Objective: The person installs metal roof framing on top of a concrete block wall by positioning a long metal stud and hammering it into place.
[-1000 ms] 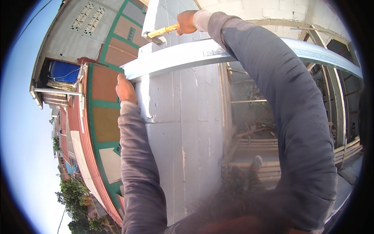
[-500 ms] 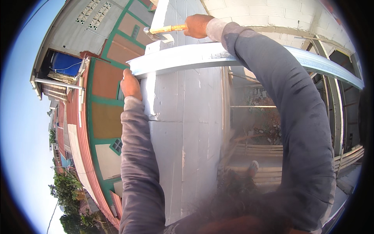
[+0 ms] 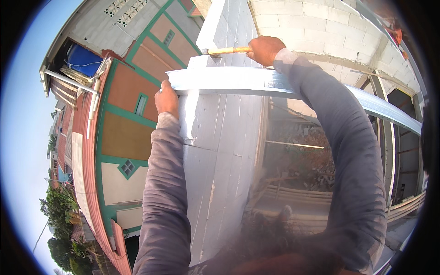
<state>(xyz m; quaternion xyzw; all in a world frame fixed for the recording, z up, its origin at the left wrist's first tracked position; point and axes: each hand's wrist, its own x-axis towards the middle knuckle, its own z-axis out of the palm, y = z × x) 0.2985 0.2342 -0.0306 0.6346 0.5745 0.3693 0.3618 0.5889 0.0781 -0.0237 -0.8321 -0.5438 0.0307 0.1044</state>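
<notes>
A long silvery metal channel (image 3: 229,79) lies crosswise over the top of a grey block wall (image 3: 213,169). My left hand (image 3: 166,100) is closed around the channel's left end, with the fingers partly hidden behind its edge. Beyond the channel, my right hand (image 3: 266,49) grips a hammer (image 3: 233,50) by its yellowish handle. The hammer head points left, over a raised part of the wall top; whether it touches the block I cannot tell. My right forearm crosses above the channel and hides part of it.
Left of the wall, a house with coloured panels and green trim (image 3: 123,133) stands below, with a blue tank (image 3: 83,60) beside it. At right are a pale block wall (image 3: 316,23), wooden framing and rubble (image 3: 316,156) far down. Bamboo poles (image 3: 298,192) lie below.
The whole view has tilted and shifted. My right hand and the hammer have moved rightward and nearer in the picture. My left hand keeps its hold on the channel's end.
</notes>
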